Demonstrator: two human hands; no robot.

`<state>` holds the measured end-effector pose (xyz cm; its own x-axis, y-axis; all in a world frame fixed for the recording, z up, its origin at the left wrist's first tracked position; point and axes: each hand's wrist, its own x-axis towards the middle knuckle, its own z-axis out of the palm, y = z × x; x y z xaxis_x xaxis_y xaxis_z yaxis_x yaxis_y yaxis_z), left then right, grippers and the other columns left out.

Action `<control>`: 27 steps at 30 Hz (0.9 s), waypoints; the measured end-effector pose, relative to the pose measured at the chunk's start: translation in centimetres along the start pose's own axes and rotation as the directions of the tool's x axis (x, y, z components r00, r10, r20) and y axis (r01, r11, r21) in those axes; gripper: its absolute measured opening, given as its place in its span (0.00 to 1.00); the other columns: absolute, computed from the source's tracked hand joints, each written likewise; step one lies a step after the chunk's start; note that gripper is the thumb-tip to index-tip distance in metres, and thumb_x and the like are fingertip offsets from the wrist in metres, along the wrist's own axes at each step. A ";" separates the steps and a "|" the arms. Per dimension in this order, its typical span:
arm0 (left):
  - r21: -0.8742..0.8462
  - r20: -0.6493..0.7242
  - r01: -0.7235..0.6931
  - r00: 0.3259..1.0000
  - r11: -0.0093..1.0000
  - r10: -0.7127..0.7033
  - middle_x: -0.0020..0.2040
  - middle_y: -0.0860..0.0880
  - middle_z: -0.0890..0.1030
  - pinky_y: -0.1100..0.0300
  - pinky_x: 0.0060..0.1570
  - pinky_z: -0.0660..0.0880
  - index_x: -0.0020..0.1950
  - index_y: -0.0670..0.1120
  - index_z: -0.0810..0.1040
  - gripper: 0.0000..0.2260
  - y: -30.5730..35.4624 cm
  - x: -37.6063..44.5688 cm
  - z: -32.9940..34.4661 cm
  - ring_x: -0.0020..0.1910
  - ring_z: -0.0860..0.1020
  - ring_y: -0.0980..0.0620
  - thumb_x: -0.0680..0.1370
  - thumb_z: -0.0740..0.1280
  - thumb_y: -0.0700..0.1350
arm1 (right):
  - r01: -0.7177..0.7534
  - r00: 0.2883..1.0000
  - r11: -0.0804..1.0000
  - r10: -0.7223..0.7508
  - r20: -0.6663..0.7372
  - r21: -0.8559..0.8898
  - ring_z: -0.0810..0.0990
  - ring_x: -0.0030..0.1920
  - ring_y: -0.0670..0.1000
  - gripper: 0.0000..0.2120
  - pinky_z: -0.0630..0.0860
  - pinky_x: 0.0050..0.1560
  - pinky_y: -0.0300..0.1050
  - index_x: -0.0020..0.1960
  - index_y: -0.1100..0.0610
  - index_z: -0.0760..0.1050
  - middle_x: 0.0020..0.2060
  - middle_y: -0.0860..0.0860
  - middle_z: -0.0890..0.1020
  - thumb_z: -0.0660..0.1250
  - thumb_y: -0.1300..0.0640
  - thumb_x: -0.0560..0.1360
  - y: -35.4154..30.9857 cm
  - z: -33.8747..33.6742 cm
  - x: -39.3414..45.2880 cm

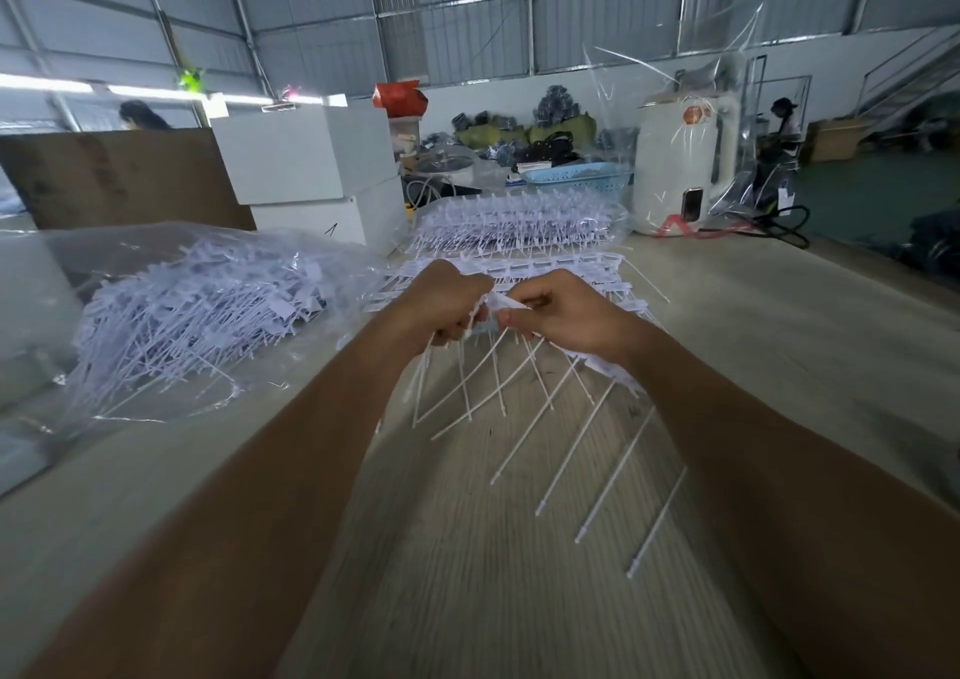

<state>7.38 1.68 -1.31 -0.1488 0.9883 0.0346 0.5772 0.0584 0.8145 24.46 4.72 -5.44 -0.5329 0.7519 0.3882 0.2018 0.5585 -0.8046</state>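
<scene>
- Both forearms are stretching out over the pale, wood-grained table (467,600).
- I'm watching the left hand (447,304) curling tight around a bunch of thin tails, while the right hand (563,314) is pinching the head band of the tie strip (506,304) just beside it.
- The strip is running rightward under the right wrist, so that hand is sitting nearer its length, with stiff white tails fanning back toward me.
- Loose ties (208,314) are lying heaped in crinkly clear plastic, left.
</scene>
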 end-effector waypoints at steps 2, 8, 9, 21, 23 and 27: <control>0.001 0.087 0.015 0.996 1.000 -0.015 0.21 0.50 0.74 0.69 0.21 0.61 0.36 0.42 0.76 0.18 -0.2 0.1 -0.3 0.17 0.67 0.53 0.80 0.66 0.52 | -0.016 1.000 0.997 0.018 -0.019 0.079 0.73 0.32 0.43 0.05 0.68 0.37 0.35 0.45 0.64 0.84 0.29 0.46 0.79 0.71 0.63 0.78 0.6 0.2 -0.4; 0.095 0.213 0.019 0.976 0.995 -0.039 0.24 0.48 0.72 0.66 0.23 0.63 0.35 0.43 0.76 0.14 0.1 0.2 -0.8 0.19 0.67 0.52 0.75 0.71 0.51 | -0.071 0.996 0.978 0.059 0.064 0.198 0.74 0.35 0.48 0.10 0.69 0.38 0.35 0.56 0.70 0.81 0.34 0.55 0.79 0.69 0.64 0.79 1.5 0.4 -1.1; 0.097 0.231 0.022 0.972 0.995 -0.044 0.24 0.48 0.71 0.66 0.23 0.62 0.33 0.43 0.76 0.14 0.3 0.1 -1.0 0.19 0.67 0.52 0.75 0.71 0.50 | -0.079 0.996 0.979 0.070 0.059 0.185 0.74 0.35 0.49 0.10 0.68 0.38 0.37 0.56 0.70 0.81 0.35 0.58 0.78 0.69 0.64 0.79 1.6 0.4 -1.1; -0.243 0.055 -0.039 0.997 0.969 0.054 0.31 0.40 0.74 0.64 0.21 0.70 0.49 0.42 0.74 0.06 -0.6 -0.4 -1.2 0.21 0.73 0.50 0.83 0.64 0.44 | -0.194 0.981 0.900 0.189 0.051 0.391 0.81 0.42 0.52 0.14 0.77 0.48 0.41 0.60 0.66 0.81 0.45 0.61 0.83 0.72 0.65 0.75 2.9 -0.5 -0.9; -0.098 -0.036 -0.106 0.994 0.990 0.102 0.32 0.43 0.72 0.65 0.25 0.63 0.49 0.42 0.77 0.08 -1.2 0.3 0.2 0.25 0.67 0.51 0.84 0.63 0.46 | -0.187 0.982 0.886 0.176 0.066 0.425 0.82 0.45 0.53 0.16 0.78 0.50 0.41 0.61 0.65 0.80 0.47 0.62 0.83 0.73 0.65 0.75 2.7 -0.5 -1.0; 0.061 -0.035 -0.237 0.970 0.970 0.239 0.39 0.49 0.79 0.61 0.34 0.68 0.49 0.45 0.83 0.24 -1.3 0.2 2.0 0.35 0.75 0.53 0.80 0.61 0.65 | -0.167 0.986 0.889 0.151 0.072 0.425 0.84 0.43 0.52 0.15 0.78 0.44 0.39 0.59 0.61 0.79 0.43 0.61 0.85 0.74 0.65 0.74 2.5 -0.6 -1.2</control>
<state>8.26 2.14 -3.52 -0.0341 0.9680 0.2488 0.6438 -0.1691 0.7463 26.09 5.43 -7.63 -0.5545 0.8000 0.2290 -0.0810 0.2220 -0.9717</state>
